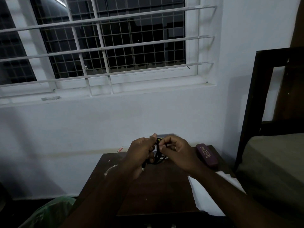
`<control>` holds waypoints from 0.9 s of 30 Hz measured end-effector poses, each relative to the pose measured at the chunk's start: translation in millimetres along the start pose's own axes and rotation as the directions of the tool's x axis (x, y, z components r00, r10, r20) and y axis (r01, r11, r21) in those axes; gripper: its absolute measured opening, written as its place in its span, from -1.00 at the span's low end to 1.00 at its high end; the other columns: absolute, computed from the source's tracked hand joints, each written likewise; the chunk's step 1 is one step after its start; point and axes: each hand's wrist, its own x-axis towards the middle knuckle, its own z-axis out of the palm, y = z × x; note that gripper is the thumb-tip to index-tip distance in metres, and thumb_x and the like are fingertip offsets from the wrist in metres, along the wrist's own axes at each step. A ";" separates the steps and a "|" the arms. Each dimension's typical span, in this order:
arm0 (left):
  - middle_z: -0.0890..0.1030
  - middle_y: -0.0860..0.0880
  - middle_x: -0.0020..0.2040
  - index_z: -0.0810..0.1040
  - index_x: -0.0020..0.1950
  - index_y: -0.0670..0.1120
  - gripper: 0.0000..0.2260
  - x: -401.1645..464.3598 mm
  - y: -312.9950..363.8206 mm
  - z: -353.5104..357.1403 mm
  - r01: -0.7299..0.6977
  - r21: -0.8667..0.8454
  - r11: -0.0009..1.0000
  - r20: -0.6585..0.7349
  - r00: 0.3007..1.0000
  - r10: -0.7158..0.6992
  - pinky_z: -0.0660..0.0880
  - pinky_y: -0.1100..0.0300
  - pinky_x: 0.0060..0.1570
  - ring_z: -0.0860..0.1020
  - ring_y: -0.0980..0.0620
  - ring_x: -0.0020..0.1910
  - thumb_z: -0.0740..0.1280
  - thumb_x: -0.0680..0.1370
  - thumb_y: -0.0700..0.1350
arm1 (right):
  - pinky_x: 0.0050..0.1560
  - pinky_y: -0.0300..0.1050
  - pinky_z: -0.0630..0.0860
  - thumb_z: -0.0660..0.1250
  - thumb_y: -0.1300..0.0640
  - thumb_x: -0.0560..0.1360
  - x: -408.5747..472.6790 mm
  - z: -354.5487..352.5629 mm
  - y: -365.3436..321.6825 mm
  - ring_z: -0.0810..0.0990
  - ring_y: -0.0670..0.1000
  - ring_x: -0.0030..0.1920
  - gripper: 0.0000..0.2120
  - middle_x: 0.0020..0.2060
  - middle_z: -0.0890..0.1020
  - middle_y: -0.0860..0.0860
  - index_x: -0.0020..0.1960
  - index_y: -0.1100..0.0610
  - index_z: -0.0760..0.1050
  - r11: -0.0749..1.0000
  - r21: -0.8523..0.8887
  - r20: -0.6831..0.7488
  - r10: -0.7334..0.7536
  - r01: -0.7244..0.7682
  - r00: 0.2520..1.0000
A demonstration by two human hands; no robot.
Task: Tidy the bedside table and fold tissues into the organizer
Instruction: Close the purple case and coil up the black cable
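Note:
Over the dark wooden bedside table (158, 195) both my hands hold a coiled black cable (158, 159). My left hand (141, 153) grips the loops, with a plug end hanging below the palm. My right hand (176, 150) pinches the cable's top between thumb and fingers. White tissue sheets (207, 195) lie on the table's right side, partly under my right forearm. A grey box (166, 135) stands at the wall behind my hands, mostly hidden; I cannot tell whether it is the organizer.
A maroon spectacle case (207, 155) lies at the table's back right corner. A clear round lid or dish (113, 167) sits at the left edge. A bed with a dark frame (256, 102) stands to the right. A green plastic bag (52, 211) lies lower left. A barred window is above.

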 end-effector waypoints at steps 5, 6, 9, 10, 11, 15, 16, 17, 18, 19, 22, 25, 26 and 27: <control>0.35 0.03 -0.52 0.41 -0.41 -0.07 -0.63 3.9 -4.1 -0.3 -0.009 -0.034 0.999 -0.037 0.999 0.008 0.29 0.24 -0.56 0.28 0.08 -0.59 0.36 0.54 0.04 | 0.17 -0.33 0.44 0.42 0.23 0.47 -4.3 4.5 -6.3 0.54 -0.22 0.14 -0.95 0.08 0.62 -0.03 -0.15 0.17 0.65 0.957 -0.244 0.040 -0.151 0.156 0.988; 0.35 0.03 -0.52 0.41 -0.41 -0.07 -0.63 4.6 -5.1 -0.7 -0.016 -0.024 1.000 -0.038 0.999 0.015 0.29 0.24 -0.57 0.28 0.09 -0.60 0.37 0.54 0.05 | 0.20 -0.34 0.41 0.42 0.21 0.48 -3.4 4.4 -6.7 0.52 -0.20 0.18 -0.95 0.12 0.59 -0.03 -0.14 0.17 0.65 0.944 -0.287 0.038 -0.158 0.163 0.987; 0.33 0.05 -0.52 0.51 -0.41 -0.05 -0.64 7.4 -5.2 -2.2 -0.053 0.050 0.997 -0.043 0.998 0.055 0.27 0.25 -0.57 0.27 0.08 -0.58 0.36 0.52 0.11 | 0.13 -0.38 0.39 0.33 0.21 0.54 0.8 2.2 -13.2 0.52 -0.14 0.13 -0.88 0.04 0.59 0.03 -0.14 0.23 0.59 0.930 -0.309 0.030 -0.200 0.199 0.979; 0.34 0.04 -0.51 0.53 -0.38 -0.06 -0.64 8.5 -5.1 -3.1 -0.069 0.084 0.994 -0.039 0.997 0.072 0.26 0.25 -0.56 0.28 0.06 -0.57 0.36 0.52 0.13 | 0.10 -0.34 0.41 0.29 0.23 0.56 1.9 -0.1 -15.8 0.53 -0.10 0.09 -0.86 -0.01 0.59 0.04 -0.12 0.23 0.58 0.920 -0.320 0.032 -0.229 0.227 0.973; 0.34 0.03 -0.50 0.55 -0.36 -0.07 -0.64 9.3 -5.0 -3.8 -0.084 0.109 0.990 -0.026 0.996 0.087 0.26 0.25 -0.55 0.28 0.06 -0.56 0.36 0.51 0.14 | 0.07 -0.26 0.44 0.25 0.22 0.59 2.7 -3.6 -17.5 0.53 -0.07 0.04 -0.85 -0.05 0.59 0.04 -0.10 0.23 0.56 0.895 -0.357 0.049 -0.268 0.268 0.962; 0.36 0.01 -0.50 0.60 -0.36 -0.06 -0.65 8.1 -6.3 -6.9 -0.111 0.143 0.983 0.053 0.993 0.105 0.27 0.26 -0.54 0.28 0.08 -0.58 0.35 0.52 0.14 | -0.07 -0.05 0.50 0.13 0.04 0.63 5.6 -27.2 -20.0 0.51 -0.08 -0.08 -0.84 -0.05 0.48 -0.13 -0.03 0.03 0.46 0.674 -0.642 0.161 -0.348 0.366 0.924; 0.36 0.02 -0.50 0.61 -0.35 -0.06 -0.65 7.5 -6.7 -7.9 -0.115 0.147 0.982 0.070 0.992 0.106 0.27 0.25 -0.55 0.28 0.09 -0.59 0.35 0.52 0.14 | -0.09 -0.03 0.51 0.12 0.02 0.63 7.5 -33.9 -18.9 0.51 -0.08 -0.09 -0.83 -0.04 0.48 -0.14 -0.03 0.00 0.46 0.648 -0.666 0.157 -0.362 0.369 0.919; 0.36 0.03 -0.50 0.62 -0.34 -0.06 -0.65 6.7 -7.0 -8.8 -0.115 0.146 0.983 0.088 0.991 0.103 0.27 0.24 -0.56 0.28 0.10 -0.60 0.34 0.53 0.14 | -0.11 -0.02 0.51 0.13 0.02 0.62 9.6 -39.2 -17.3 0.52 -0.07 -0.09 -0.83 -0.04 0.49 -0.15 -0.03 0.00 0.47 0.638 -0.672 0.150 -0.378 0.375 0.914; 0.37 0.04 -0.50 0.62 -0.33 -0.06 -0.65 6.3 -7.5 -9.3 -0.107 0.137 0.985 0.110 0.990 0.093 0.26 0.23 -0.55 0.27 0.11 -0.59 0.34 0.53 0.13 | -0.11 -0.01 0.51 0.14 0.03 0.62 11.4 -42.4 -15.0 0.53 -0.07 -0.09 -0.83 -0.05 0.50 -0.14 -0.03 0.00 0.49 0.640 -0.667 0.145 -0.389 0.380 0.910; 0.36 0.05 -0.49 0.63 -0.31 -0.06 -0.66 5.7 -8.1 -9.2 -0.089 0.114 0.990 0.137 0.988 0.073 0.26 0.23 -0.55 0.27 0.12 -0.59 0.33 0.53 0.13 | -0.09 -0.01 0.52 0.15 0.04 0.61 13.4 -43.7 -12.2 0.54 -0.07 -0.08 -0.83 -0.06 0.52 -0.12 -0.03 0.02 0.51 0.657 -0.651 0.135 -0.393 0.381 0.909; 0.33 0.06 -0.47 0.63 -0.26 -0.08 -0.70 4.4 -9.9 -5.6 0.005 -0.077 0.997 0.217 0.976 0.012 0.25 0.26 -0.56 0.21 0.14 -0.59 0.34 0.52 0.11 | -0.03 -0.02 0.52 0.26 0.15 0.59 17.6 -41.2 -0.7 0.57 -0.04 -0.07 -0.87 -0.10 0.59 -0.04 -0.03 0.10 0.58 0.720 -0.604 0.062 -0.386 0.342 0.921; 0.33 0.07 -0.47 0.64 -0.22 -0.11 -0.72 5.5 -11.6 0.5 0.065 -0.227 0.972 0.248 0.969 -0.007 0.26 0.28 -0.56 0.20 0.17 -0.60 0.36 0.47 0.09 | -0.06 -0.23 0.50 0.33 0.26 0.54 14.3 -27.1 7.0 0.60 -0.16 -0.11 -0.86 -0.15 0.68 -0.06 -0.03 0.11 0.66 0.836 -0.480 -0.021 -0.315 0.266 0.949; 0.33 0.07 -0.47 0.63 -0.20 -0.13 -0.72 6.2 -12.2 2.8 0.074 -0.246 0.966 0.243 0.970 -0.013 0.25 0.28 -0.56 0.20 0.17 -0.60 0.37 0.46 0.09 | -0.07 -0.31 0.51 0.33 0.27 0.53 12.5 -20.4 7.5 0.63 -0.21 -0.10 -0.83 -0.14 0.70 -0.10 0.00 0.09 0.67 0.889 -0.404 -0.043 -0.255 0.217 0.966; 0.33 0.06 -0.46 0.61 -0.16 -0.15 -0.71 7.0 -12.8 4.6 0.079 -0.257 0.963 0.227 0.974 -0.019 0.25 0.28 -0.56 0.20 0.17 -0.60 0.37 0.46 0.09 | -0.05 -0.33 0.54 0.34 0.28 0.52 11.3 -13.3 7.8 0.66 -0.22 -0.08 -0.80 -0.11 0.71 -0.11 0.02 0.08 0.68 0.936 -0.317 -0.060 -0.180 0.152 0.982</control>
